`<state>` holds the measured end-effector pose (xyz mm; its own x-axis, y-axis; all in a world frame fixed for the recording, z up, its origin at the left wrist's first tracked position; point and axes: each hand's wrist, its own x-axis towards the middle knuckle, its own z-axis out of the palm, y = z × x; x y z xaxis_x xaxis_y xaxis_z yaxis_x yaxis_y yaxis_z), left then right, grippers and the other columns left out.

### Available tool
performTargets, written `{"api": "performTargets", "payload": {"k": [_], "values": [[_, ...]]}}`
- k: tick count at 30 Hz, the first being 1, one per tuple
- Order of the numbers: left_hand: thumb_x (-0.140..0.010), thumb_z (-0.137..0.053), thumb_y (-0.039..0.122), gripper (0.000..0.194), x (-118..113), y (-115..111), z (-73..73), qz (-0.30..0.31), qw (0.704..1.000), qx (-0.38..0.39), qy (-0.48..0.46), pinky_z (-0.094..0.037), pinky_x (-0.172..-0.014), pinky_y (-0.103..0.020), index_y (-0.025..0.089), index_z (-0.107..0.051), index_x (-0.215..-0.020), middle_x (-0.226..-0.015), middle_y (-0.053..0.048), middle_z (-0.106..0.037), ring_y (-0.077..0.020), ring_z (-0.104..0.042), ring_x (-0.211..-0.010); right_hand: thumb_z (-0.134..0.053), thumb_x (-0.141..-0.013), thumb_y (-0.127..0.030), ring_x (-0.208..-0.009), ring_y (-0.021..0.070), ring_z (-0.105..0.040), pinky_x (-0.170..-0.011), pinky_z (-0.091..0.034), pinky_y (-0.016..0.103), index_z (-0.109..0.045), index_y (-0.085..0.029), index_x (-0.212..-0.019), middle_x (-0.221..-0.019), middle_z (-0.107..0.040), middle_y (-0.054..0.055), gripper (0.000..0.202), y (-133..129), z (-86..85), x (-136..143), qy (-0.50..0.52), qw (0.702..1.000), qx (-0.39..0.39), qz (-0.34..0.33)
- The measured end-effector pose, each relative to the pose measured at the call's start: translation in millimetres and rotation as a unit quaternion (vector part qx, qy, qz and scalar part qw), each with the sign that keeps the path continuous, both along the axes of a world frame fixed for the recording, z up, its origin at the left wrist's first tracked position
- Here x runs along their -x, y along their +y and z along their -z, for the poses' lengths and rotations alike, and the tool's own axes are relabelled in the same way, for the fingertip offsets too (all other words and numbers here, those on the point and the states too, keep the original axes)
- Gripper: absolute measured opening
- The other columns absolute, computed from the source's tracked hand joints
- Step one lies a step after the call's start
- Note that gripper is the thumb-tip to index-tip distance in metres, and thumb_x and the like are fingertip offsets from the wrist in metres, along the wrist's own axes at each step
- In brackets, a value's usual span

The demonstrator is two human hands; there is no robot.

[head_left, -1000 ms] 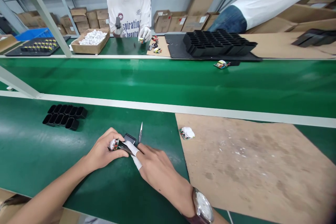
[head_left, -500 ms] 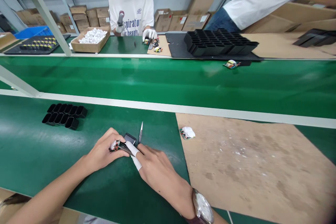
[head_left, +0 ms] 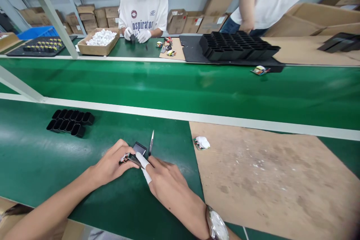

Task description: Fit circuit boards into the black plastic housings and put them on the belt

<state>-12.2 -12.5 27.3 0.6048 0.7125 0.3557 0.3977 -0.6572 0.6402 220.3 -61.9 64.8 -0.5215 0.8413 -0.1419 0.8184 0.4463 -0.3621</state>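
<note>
Currently, left hand (head_left: pixel 114 162) pinches the small circuit board (head_left: pixel 124 158) over the desk (head_left: pixel 112 202), right hand (head_left: pixel 170 182) pinches the dark strip (head_left: pixel 135 160) beside it; uneven pull between hands could bend or slip the board.

Electronic part (head_left: pixel 124 158) partly hidden by left fingers (head_left: pixel 126 150), wristwatch (head_left: pixel 218 226) cut off below

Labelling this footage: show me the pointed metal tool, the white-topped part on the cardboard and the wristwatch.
Pointed metal tool (head_left: pixel 151 143): head view, middle of its visible length.
White-topped part (head_left: pixel 203 142): head view, on its white top.
Wristwatch (head_left: pixel 217 225): head view, on its dial.
</note>
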Motion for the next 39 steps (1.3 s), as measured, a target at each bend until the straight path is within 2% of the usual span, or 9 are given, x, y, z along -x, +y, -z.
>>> {"api": "performTargets", "payload": {"k": [4,9,14,21,24,26,30,34,39], "values": [[-0.102,-0.070,0.033,0.026,-2,-2,2.5,-0.015,1.000,0.000,-0.011,-0.052,-0.070,-0.025,0.022,-0.059,-0.123,-0.101,-0.003,-0.056,-0.0137,-0.058,-0.078,-0.050,-0.090,0.000,-0.097,0.0247,-0.070,-0.077,-0.048,0.032,-0.068,-0.016,-0.119,-0.110,-0.071,0.010,0.038,-1,-0.1,2,-0.011,1.000,-0.015,0.004],[-0.102,-0.069,0.038,0.027,-1,3,1.0,-0.044,0.999,0.015,0.021,-0.054,-0.072,-0.026,0.025,-0.060,-0.125,-0.102,-0.003,-0.059,-0.0154,-0.062,-0.082,-0.052,-0.095,-0.005,-0.089,0.0225,-0.070,-0.081,-0.048,0.033,-0.071,-0.019,-0.103,-0.104,-0.071,0.008,0.025,8,2.0,-7,0.000,1.000,-0.005,0.004],[-0.098,-0.073,0.039,0.031,8,12,-3.1,-0.138,0.990,0.031,0.014,-0.054,-0.071,-0.028,0.027,-0.061,-0.124,-0.103,-0.002,-0.058,-0.0155,-0.061,-0.077,-0.050,-0.102,-0.009,-0.092,0.0227,-0.067,-0.093,-0.045,0.039,-0.066,-0.018,-0.128,-0.106,-0.071,0.008,0.032,32,15.1,-26,-0.030,0.991,-0.076,0.110],[-0.101,-0.068,0.035,0.053,4,4,3.0,-0.059,0.986,0.144,-0.055,-0.057,-0.079,-0.029,0.033,-0.045,-0.148,-0.107,-0.002,-0.067,-0.0172,-0.068,-0.085,-0.051,-0.109,-0.035,-0.099,0.0325,-0.062,-0.084,-0.050,0.047,-0.063,-0.012,-0.139,-0.106,-0.067,0.016,0.039,53,39.6,-36,-0.116,0.956,-0.179,0.202],[-0.096,-0.076,0.034,0.047,4,1,3.2,-0.056,0.983,0.150,-0.087,-0.055,-0.097,-0.034,0.032,-0.051,-0.137,-0.116,-0.003,-0.070,-0.0212,-0.070,-0.108,-0.057,-0.107,-0.034,-0.106,0.0345,-0.060,-0.088,-0.053,0.052,-0.065,-0.012,-0.132,-0.116,-0.065,0.019,0.035,50,40.0,-33,-0.017,0.961,-0.213,0.176],[-0.094,-0.079,0.034,0.042,4,0,3.7,-0.045,0.980,0.166,-0.098,-0.051,-0.104,-0.036,0.030,-0.054,-0.128,-0.121,-0.004,-0.070,-0.0237,-0.067,-0.121,-0.057,-0.107,-0.030,-0.117,0.0322,-0.059,-0.098,-0.053,0.052,-0.060,-0.016,-0.136,-0.127,-0.063,0.018,0.033,43,37.0,-28,0.133,0.957,-0.221,0.128],[-0.083,-0.091,0.039,0.057,4,-1,7.8,-0.009,0.970,0.207,-0.130,-0.052,-0.100,-0.036,0.027,-0.050,-0.120,-0.121,-0.007,-0.073,-0.0245,-0.069,-0.116,-0.062,-0.102,-0.020,-0.131,0.0228,-0.058,-0.111,-0.051,0.042,-0.049,-0.025,-0.142,-0.139,-0.058,0.011,0.043,26,31.2,-14,0.392,0.913,-0.117,0.014],[-0.074,-0.096,0.048,0.061,0,-4,8.0,0.002,0.969,0.199,-0.146,-0.054,-0.088,-0.030,0.025,-0.049,-0.106,-0.108,-0.004,-0.072,-0.0211,-0.071,-0.100,-0.075,-0.094,-0.025,-0.140,0.0237,-0.054,-0.117,-0.049,0.041,-0.040,-0.028,-0.152,-0.152,-0.051,0.011,0.068,15,34.0,-4,0.399,0.916,-0.006,-0.030],[-0.081,-0.090,0.049,0.050,-4,-7,4.3,-0.001,0.981,0.131,-0.140,-0.055,-0.081,-0.028,0.024,-0.053,-0.104,-0.108,-0.006,-0.069,-0.0201,-0.068,-0.096,-0.077,-0.095,-0.024,-0.147,0.0240,-0.049,-0.123,-0.043,0.043,-0.043,-0.032,-0.155,-0.158,-0.048,0.010,0.070,11,38.7,-1,0.388,0.922,-0.010,-0.008]]}}
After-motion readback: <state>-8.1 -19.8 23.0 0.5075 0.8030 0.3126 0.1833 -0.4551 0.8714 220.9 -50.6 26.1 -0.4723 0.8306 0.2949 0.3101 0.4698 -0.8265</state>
